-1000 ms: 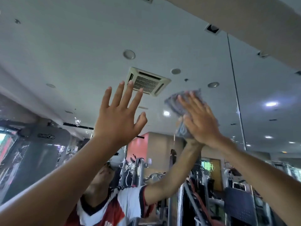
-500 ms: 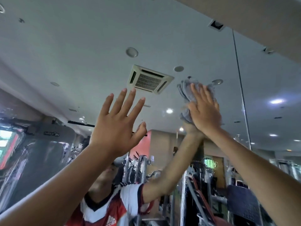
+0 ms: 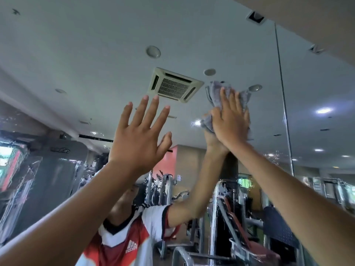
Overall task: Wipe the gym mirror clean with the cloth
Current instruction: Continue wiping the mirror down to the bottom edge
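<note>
Two bare hands are seen raised toward the mirror (image 3: pixel 96 54) in the head view. The right hand (image 3: pixel 230 123) is laid flat on the cloth (image 3: pixel 216 91), and the cloth is pressed against the glass high up, just left of the vertical seam (image 3: pixel 282 93) between two mirror panels. The right fingers (image 3: pixel 223 96) are held straight and close together, pointing upward; nothing is gripped by them. The grey cloth is bunched beneath the palm and fingers. Its crumpled edge shows above the fingertips and to their left, and a smaller fold shows at the right side of the hand.

The left hand (image 3: pixel 134 143) is held up well apart from the cloth, to its left and lower. The left fingers (image 3: pixel 143 108) are spread wide and straight, and nothing is held. Whether the glass is touched by this hand cannot be told.

Reflected in the mirror are a ceiling vent (image 3: pixel 174 85), just left of the cloth, a red and white shirt (image 3: pixel 124 240), and gym machines (image 3: pixel 226 217) lower down.
</note>
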The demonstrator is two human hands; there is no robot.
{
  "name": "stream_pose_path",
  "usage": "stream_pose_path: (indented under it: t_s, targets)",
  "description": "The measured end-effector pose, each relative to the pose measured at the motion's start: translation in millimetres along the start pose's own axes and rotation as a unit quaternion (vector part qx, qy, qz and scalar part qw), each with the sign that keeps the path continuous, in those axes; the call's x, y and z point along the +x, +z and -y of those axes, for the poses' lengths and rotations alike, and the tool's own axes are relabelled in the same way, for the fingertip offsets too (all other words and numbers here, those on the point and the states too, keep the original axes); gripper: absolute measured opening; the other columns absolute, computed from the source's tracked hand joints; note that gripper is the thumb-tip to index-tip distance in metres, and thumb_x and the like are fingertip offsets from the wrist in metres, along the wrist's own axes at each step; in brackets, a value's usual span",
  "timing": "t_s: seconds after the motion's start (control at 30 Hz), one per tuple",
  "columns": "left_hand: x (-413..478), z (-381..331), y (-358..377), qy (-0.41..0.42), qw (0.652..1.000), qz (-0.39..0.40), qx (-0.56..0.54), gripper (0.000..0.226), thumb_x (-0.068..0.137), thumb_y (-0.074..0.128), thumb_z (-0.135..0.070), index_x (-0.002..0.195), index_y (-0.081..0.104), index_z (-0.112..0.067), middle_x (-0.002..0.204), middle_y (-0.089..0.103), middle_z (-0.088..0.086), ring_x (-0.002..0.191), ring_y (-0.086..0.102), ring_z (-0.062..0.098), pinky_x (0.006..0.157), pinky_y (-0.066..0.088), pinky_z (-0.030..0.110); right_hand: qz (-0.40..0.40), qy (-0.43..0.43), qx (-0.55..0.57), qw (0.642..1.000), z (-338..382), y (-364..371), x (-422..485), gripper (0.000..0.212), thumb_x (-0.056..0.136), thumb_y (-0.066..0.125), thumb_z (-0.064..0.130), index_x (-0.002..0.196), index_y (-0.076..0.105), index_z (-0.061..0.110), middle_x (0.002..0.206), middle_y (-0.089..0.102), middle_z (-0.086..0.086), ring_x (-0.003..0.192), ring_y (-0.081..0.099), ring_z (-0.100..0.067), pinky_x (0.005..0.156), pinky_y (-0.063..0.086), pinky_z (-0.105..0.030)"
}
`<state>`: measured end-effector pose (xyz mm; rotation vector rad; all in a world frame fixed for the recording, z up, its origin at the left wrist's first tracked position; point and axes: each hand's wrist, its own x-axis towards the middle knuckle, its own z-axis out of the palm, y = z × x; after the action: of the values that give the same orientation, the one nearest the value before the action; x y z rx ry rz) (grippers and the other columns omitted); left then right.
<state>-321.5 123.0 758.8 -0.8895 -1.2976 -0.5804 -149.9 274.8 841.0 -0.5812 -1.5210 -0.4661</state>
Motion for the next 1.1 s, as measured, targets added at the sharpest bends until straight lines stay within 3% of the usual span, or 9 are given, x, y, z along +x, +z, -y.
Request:
stream_pose_path:
  t_s: [0.2,0.3,0.37,0.43,0.57,0.63,0.73,0.9,1.1]
  targets:
    - [-0.3,1.0,-3.0,-0.004,1.000,0.016,0.002,0.069,0.098,0.015,-0.052,0.159,0.023,-0.019,0.166,0.018,0.012,0.154,0.013,0.030,0.123,0.005,0.050,0.054,-0.325,-0.021,0.944,-25.7,-3.9,-57.1,0.061,0.097,0.030,0.037,0.156,0.024,0.020,0.162,0.013,-0.002,0.151,0.000,-0.007,0.122,-0.008,-0.030]
    - [-1.6,-1.8,-1.3,-0.006,1.000,0.015,0.006,0.069,0.099,0.016,-0.050,0.159,0.023,-0.018,0.166,0.019,0.014,0.154,0.013,0.032,0.123,0.006,0.051,0.060,-0.219,-0.011,0.974,-47.1,-12.7,-31.9,0.064,0.095,0.022,0.044,0.156,0.015,0.028,0.162,0.008,0.005,0.147,-0.012,0.003,0.119,-0.014,-0.026]
    - [-1.4,-1.3,-1.5,-0.005,1.000,0.014,0.004,0.068,0.098,0.018,-0.050,0.158,0.025,-0.018,0.165,0.020,0.014,0.154,0.015,0.032,0.123,0.008,0.052,0.042,-0.084,-0.011,0.996,-31.5,-11.0,-13.3,0.066,0.093,0.014,0.048,0.156,0.011,0.031,0.163,0.002,0.008,0.148,-0.010,-0.002,0.120,-0.007,-0.035]
    - [-0.9,1.0,-2.6,0.000,1.000,0.013,-0.001,0.069,0.098,0.020,-0.051,0.158,0.027,-0.018,0.165,0.021,0.013,0.154,0.016,0.031,0.123,0.010,0.052,0.024,-0.033,-0.008,0.999,-3.9,-4.6,-14.5,0.066,0.094,0.016,0.044,0.158,0.011,0.028,0.165,0.002,0.004,0.152,-0.004,-0.012,0.121,-0.004,-0.041]
    - [0.0,2.8,-2.2,0.003,1.000,-0.004,-0.016,0.069,0.097,0.025,-0.051,0.157,0.032,-0.017,0.164,0.024,0.014,0.153,0.020,0.032,0.122,0.012,0.053,0.033,-0.267,-0.017,0.963,-12.1,2.3,-69.1,0.059,0.102,0.020,0.041,0.157,0.016,0.021,0.165,0.008,-0.002,0.153,0.002,-0.020,0.125,0.001,-0.046]
    - [-0.6,1.7,-1.8,0.000,1.000,-0.006,-0.016,0.069,0.097,0.024,-0.050,0.157,0.032,-0.017,0.164,0.024,0.015,0.153,0.019,0.032,0.122,0.012,0.054,0.057,-0.331,-0.020,0.942,-46.8,-4.1,-82.5,0.058,0.100,0.030,0.036,0.156,0.022,0.021,0.164,0.013,-0.002,0.153,0.003,-0.015,0.125,-0.003,-0.039]
    - [-1.3,-4.2,-0.7,-0.012,1.000,-0.002,-0.005,0.068,0.098,0.021,-0.048,0.157,0.029,-0.015,0.164,0.023,0.016,0.153,0.018,0.034,0.123,0.010,0.054,0.058,-0.254,-0.016,0.965,-72.1,-13.5,-61.1,0.058,0.100,0.026,0.036,0.157,0.018,0.026,0.165,0.012,0.000,0.152,-0.005,-0.006,0.123,-0.007,-0.035]
    - [-3.4,-7.1,-0.7,-0.018,1.000,0.006,0.002,0.068,0.100,0.020,-0.049,0.158,0.025,-0.016,0.165,0.020,0.016,0.154,0.015,0.033,0.123,0.008,0.053,0.018,-0.033,-0.012,0.999,-8.7,-4.8,-18.5,0.064,0.095,0.013,0.041,0.158,0.009,0.026,0.166,0.001,0.002,0.152,-0.006,-0.014,0.119,-0.011,-0.037]
    - [-7.7,-2.5,-2.6,-0.003,1.000,0.015,-0.003,0.074,0.097,0.020,-0.055,0.160,0.019,-0.016,0.166,0.013,0.015,0.155,0.007,0.032,0.124,0.005,0.053,0.047,-0.300,-0.011,0.953,-32.4,0.4,-84.2,0.058,0.103,0.021,0.044,0.155,0.024,0.020,0.163,0.017,-0.006,0.152,0.013,-0.022,0.124,0.000,-0.040]
